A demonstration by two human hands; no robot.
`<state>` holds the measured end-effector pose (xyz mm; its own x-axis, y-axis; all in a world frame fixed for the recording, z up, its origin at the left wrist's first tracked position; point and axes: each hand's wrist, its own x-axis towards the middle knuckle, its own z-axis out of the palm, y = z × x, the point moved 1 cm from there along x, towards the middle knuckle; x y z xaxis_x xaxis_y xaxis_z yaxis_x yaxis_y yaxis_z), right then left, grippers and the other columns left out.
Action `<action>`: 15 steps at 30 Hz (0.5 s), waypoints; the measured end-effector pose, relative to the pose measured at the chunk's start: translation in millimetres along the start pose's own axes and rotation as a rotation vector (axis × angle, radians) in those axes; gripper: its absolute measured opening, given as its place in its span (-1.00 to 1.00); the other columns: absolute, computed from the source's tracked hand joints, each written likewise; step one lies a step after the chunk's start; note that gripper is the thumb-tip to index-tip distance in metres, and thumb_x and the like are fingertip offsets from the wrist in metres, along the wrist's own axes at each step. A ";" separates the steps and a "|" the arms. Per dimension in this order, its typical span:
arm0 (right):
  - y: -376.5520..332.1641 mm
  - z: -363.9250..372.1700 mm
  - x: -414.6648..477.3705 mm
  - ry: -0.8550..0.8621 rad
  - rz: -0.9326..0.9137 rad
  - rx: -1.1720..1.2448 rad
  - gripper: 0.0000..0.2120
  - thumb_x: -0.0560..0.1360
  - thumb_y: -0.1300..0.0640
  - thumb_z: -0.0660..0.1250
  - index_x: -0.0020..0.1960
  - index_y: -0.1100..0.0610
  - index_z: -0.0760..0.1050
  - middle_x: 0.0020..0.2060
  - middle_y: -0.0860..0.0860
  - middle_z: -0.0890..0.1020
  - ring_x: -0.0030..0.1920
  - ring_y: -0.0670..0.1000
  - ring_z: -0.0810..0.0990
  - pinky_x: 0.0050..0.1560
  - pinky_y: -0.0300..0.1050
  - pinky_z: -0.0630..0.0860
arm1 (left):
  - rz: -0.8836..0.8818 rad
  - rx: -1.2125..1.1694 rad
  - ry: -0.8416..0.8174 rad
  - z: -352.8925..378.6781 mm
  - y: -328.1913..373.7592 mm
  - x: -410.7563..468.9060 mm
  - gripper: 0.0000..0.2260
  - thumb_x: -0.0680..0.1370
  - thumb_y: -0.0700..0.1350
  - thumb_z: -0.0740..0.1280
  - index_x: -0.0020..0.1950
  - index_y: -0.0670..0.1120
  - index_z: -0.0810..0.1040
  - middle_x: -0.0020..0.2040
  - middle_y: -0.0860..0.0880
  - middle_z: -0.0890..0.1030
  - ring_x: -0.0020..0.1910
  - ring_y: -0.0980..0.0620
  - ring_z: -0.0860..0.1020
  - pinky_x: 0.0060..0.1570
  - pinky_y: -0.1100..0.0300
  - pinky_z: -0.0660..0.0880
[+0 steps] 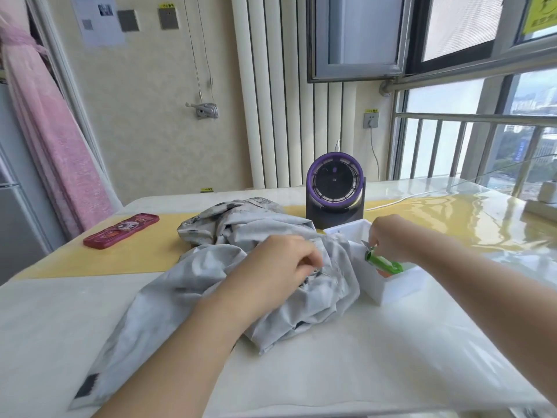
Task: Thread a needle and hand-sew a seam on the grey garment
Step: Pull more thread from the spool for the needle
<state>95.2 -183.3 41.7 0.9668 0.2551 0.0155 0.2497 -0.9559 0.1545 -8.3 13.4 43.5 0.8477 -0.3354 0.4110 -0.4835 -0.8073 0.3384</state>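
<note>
Far left on the table lies a flat red rectangular phone case [120,232], well apart from my work. The crumpled pale grey fabric garment [241,233] is heaped in the middle of the glossy white table [331,372], one end trailing towards the near left edge. My left hand [277,267] rests on the heap's right side, fingers curled in and pinching a fold of cloth. I cannot make out needle or thread there.

Behind the garment stands a round purple-rimmed black desk fan [334,191]. Right of the heap, touching it, is an open white rectangular plastic box [391,289]. My right hand [394,239] hovers over it, fingers closed round a green plastic-handled tool [382,262] with a metal tip, seemingly thread snips.

I judge this a cutting step, but whether at the start or end of the seam I cannot tell. Next, the blades must reach the thread without nicking the cloth.
</note>
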 end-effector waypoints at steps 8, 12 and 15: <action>-22.9 6.2 2.1 -0.120 0.066 -0.177 -0.68 0.47 0.26 0.32 0.22 0.18 0.48 0.16 0.07 0.56 0.15 0.09 0.57 -0.11 -0.16 0.40 | -0.083 0.260 -0.100 13.8 -14.4 0.1 -0.81 0.52 -0.06 0.30 0.11 0.11 0.59 0.14 0.14 0.52 0.12 0.10 0.49 0.04 0.10 0.47; -24.7 5.8 6.7 -0.120 0.092 -0.255 -0.67 0.48 0.14 0.33 0.24 0.08 0.47 0.17 -0.02 0.56 0.18 0.03 0.54 -0.03 -0.19 0.35 | -0.160 0.226 -0.050 16.7 -24.3 0.2 -0.76 0.51 -0.05 0.34 0.18 0.08 0.56 0.16 0.13 0.48 0.15 0.10 0.46 0.07 0.16 0.43; -22.9 7.2 7.7 -0.084 0.092 -0.278 -0.74 0.49 0.11 0.30 0.18 0.04 0.50 0.06 -0.06 0.58 0.08 0.00 0.56 -0.09 -0.22 0.33 | -0.185 0.199 -0.036 17.5 -24.7 0.6 -0.83 0.52 -0.06 0.35 0.10 0.06 0.60 0.11 0.11 0.50 0.13 0.09 0.48 0.06 0.12 0.45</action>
<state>97.4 -160.4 31.1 0.9886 0.1453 -0.0383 0.1479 -0.8949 0.4210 7.9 24.7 20.6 0.9265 -0.1874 0.3263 -0.2702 -0.9348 0.2303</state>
